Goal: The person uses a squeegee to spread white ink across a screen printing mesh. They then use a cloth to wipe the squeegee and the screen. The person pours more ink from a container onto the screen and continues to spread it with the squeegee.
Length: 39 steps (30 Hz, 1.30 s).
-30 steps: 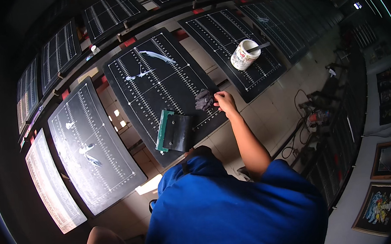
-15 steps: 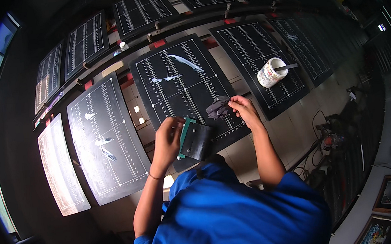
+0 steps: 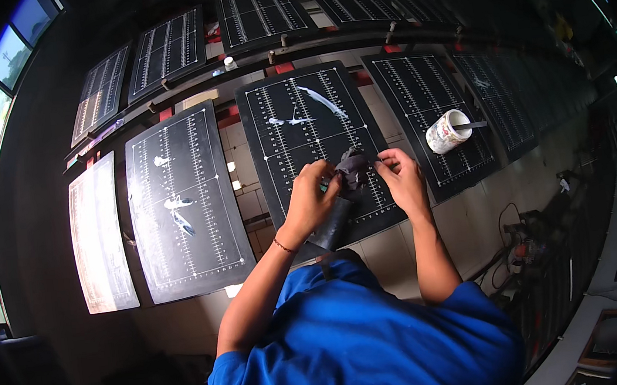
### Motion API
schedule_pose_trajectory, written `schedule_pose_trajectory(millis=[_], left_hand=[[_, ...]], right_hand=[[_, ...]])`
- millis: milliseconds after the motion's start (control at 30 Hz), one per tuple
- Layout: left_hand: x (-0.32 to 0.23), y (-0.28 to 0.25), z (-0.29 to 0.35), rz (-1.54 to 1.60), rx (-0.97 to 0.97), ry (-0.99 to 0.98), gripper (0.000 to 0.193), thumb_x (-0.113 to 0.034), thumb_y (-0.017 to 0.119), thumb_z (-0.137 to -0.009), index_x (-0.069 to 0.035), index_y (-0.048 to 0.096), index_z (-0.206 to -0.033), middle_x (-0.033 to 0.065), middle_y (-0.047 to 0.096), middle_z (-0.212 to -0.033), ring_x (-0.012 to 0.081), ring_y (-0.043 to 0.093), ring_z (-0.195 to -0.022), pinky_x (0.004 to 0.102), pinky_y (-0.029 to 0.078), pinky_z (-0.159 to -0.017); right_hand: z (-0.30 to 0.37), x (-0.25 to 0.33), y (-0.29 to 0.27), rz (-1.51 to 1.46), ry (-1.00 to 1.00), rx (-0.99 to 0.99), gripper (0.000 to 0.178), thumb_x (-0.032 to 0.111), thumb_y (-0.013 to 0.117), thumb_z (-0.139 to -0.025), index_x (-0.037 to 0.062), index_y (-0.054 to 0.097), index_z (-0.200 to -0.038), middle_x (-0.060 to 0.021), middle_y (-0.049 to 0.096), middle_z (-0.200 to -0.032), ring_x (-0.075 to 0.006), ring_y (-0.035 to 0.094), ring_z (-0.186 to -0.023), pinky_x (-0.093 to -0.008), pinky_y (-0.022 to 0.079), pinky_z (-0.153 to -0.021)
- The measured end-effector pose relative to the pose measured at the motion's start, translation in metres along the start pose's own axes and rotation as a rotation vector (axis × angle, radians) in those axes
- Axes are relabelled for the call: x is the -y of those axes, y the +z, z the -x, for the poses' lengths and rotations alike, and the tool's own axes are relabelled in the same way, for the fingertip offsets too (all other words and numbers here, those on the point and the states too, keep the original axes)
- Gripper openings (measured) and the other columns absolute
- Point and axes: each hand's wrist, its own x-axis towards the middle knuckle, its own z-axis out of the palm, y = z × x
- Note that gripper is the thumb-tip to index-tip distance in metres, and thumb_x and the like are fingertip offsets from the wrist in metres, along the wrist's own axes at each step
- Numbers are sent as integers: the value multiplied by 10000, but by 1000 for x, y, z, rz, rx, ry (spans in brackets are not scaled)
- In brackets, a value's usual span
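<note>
My left hand (image 3: 309,198) is closed on a squeegee, a flat black blade (image 3: 332,223) with a green edge mostly hidden behind the fingers. Its fingertips meet a crumpled dark grey rag (image 3: 351,169). At the right edge of the rag, the thumb and forefinger of my right hand (image 3: 402,177) are pinched together. Below both hands lies a black board (image 3: 292,166) printed with white ruled scales and a frame. Farther up it are white smears (image 3: 323,102), one long and curved, another short and angular.
To the right, a white patterned tub (image 3: 447,133) with a flat stick in it stands on another ruled board (image 3: 406,83). A board with white blobs (image 3: 143,208) lies left. Beyond the rail (image 3: 186,78) is another row; a small bottle (image 3: 230,63) stands by it.
Both hands have come closer together, bringing squeegee and rag into contact. The left hand has moved up and right and now covers most of the green edge. The view has shifted.
</note>
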Motion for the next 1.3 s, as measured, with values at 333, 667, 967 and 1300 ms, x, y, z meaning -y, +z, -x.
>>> schedule_pose_trajectory(millis=[333,667,967,1300], left_hand=[[-27,-46,21,66,88,121,205,-15,694,-847,0,600,-1029,144,657,-895,331,639,-854,391,515,-767],[0,-68,49,594,44,-128,96,-69,694,-935,-18,620,-968,3,649,-856,91,595,-794,256,484,-755],[22,-80,68,872,-93,-283,69,-108,658,-974,-53,625,-948,-50,589,-839,43,508,-764,203,414,-717],[45,-74,74,480,-67,-312,76,-52,637,-952,-13,628,-1016,17,632,-895,93,570,-812,242,461,-742]], right_hand=[[24,86,3,198,-723,55,141,73,769,-793,68,732,-929,-45,657,-875,-247,608,-851,-364,496,-778],[30,74,2,-282,-411,-3,86,46,730,-870,25,723,-953,-2,649,-860,-61,509,-683,-232,409,-623],[28,64,-31,-528,-340,-218,118,88,694,-939,33,681,-1043,44,590,-863,-31,456,-737,-192,368,-670],[44,93,-19,-639,-402,-19,132,90,690,-947,23,665,-1058,30,628,-913,-30,537,-815,-186,427,-770]])
